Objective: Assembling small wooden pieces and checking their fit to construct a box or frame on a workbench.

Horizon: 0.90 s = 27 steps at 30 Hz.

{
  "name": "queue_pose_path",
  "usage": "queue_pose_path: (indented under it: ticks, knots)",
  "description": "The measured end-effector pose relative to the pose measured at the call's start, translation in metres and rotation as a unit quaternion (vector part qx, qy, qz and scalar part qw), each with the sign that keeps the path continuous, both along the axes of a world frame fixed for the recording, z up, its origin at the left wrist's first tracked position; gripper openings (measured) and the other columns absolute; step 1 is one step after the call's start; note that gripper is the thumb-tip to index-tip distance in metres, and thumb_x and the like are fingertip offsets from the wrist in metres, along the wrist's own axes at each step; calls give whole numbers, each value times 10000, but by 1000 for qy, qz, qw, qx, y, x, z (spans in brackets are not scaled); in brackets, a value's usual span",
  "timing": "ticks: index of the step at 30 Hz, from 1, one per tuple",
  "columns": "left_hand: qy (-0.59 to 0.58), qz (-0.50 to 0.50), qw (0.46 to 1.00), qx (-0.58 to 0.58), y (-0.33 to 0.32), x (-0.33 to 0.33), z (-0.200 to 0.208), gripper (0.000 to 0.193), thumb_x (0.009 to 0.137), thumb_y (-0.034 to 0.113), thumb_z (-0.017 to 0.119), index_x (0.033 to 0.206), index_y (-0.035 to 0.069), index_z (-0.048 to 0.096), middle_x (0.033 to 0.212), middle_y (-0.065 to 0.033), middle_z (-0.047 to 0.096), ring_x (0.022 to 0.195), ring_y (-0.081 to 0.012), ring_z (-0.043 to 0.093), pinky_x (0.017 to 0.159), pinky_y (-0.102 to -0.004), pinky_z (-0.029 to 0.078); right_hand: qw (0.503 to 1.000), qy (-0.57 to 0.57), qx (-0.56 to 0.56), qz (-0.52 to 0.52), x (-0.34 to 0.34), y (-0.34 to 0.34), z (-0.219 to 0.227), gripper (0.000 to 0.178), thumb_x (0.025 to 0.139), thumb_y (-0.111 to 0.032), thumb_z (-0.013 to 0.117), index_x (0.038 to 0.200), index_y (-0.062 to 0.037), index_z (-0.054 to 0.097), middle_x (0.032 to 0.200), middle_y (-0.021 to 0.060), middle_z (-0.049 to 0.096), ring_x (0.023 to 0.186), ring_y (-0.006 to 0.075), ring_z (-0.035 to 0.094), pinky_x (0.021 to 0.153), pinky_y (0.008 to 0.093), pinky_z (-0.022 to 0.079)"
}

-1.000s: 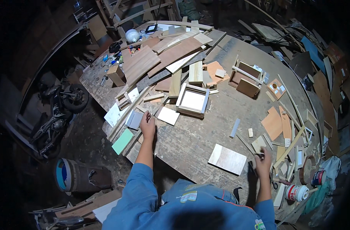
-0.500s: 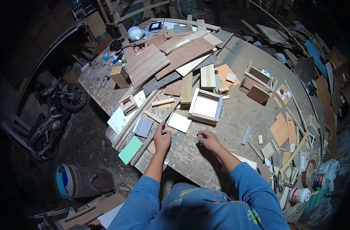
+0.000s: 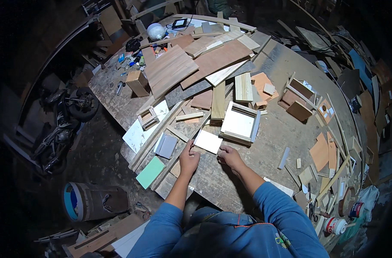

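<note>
A small white rectangular panel [image 3: 208, 141] lies between my hands over the near part of the workbench. My left hand [image 3: 188, 161] pinches its left corner, thumb and fingers closed. At the opposite corner my right hand [image 3: 231, 157] grips the edge, its fingertips partly hidden. Just beyond the panel stands a small wooden box frame [image 3: 239, 123] with a white inside and a grey strip on its right side. Left of my left hand lie a grey block [image 3: 166, 146] and a green board [image 3: 150, 172], beside a long wooden strip.
Stacked brown boards [image 3: 172, 71] cover the far middle of the workbench [image 3: 213, 176]. An open wooden frame box [image 3: 297, 99] stands at the right, with offcuts, scissors [image 3: 312, 211] and a white tub [image 3: 335, 225] nearer. A barrel [image 3: 97, 202] and motorcycle [image 3: 60, 129] stand left.
Both hands have moved to the white panel and taken hold of its sides; the right hand came inward. The view has shifted slightly, moving the bench's things rightward in the picture.
</note>
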<state>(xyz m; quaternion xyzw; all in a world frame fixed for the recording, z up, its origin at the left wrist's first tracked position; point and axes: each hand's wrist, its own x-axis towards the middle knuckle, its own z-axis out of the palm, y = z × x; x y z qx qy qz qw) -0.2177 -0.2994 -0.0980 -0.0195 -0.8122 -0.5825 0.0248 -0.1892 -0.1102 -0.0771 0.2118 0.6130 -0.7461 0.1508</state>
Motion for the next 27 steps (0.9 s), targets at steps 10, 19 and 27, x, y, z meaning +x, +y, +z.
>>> queue_pose_path:
  ticks: [10,19,27]
  knots:
    - [-27,-55,996,-57,-4,31,21,533,683,77,696,1194,-6,567,957,-85,561,839,-143,548,701,-245,465,995,-95,-31,3,26,21,21,435,832,-104,585,1252,-43,493,839,23,590,704,109,567,597,256,488]
    - [87,-93,978,-164,5,43,37,504,660,83,696,1156,70,609,1195,-133,576,1073,-284,538,947,-349,413,982,-132,-132,15,33,29,19,181,854,-149,622,1030,-126,587,734,-51,563,629,62,548,568,210,493]
    - [78,-82,991,-74,4,41,19,535,654,92,714,1173,61,586,1222,-131,567,1111,-290,517,963,-370,402,978,-154,-136,24,41,15,23,82,871,-146,601,810,-142,548,681,-42,553,577,64,528,535,210,479]
